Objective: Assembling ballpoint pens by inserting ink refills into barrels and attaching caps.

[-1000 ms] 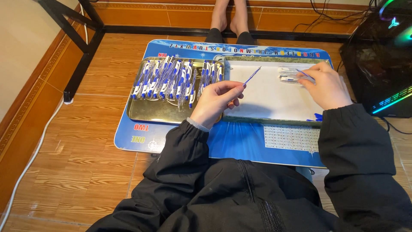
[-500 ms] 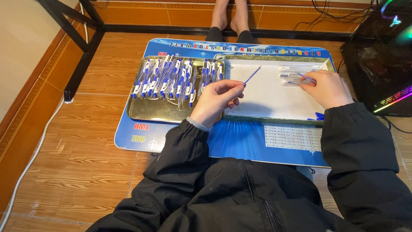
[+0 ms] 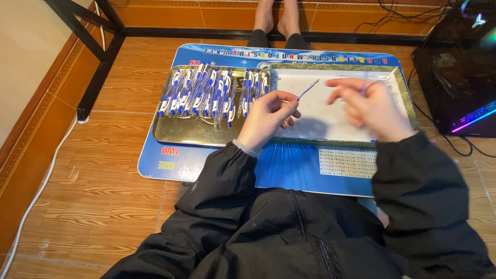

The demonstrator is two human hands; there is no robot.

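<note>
Fingers (image 3: pixel 289 105) of the left hand (image 3: pixel 268 119) are pinched on a thin blue pen refill (image 3: pixel 308 89), held above the white-lined metal tray (image 3: pixel 330 116). Since half a second ago, the right hand (image 3: pixel 369 106) has been lifted off that tray and is blurred; whether anything is gripped cannot be told. Blue-and-white pens (image 3: pixel 212 93) are laid in the gold metal tray (image 3: pixel 178 135).
</note>
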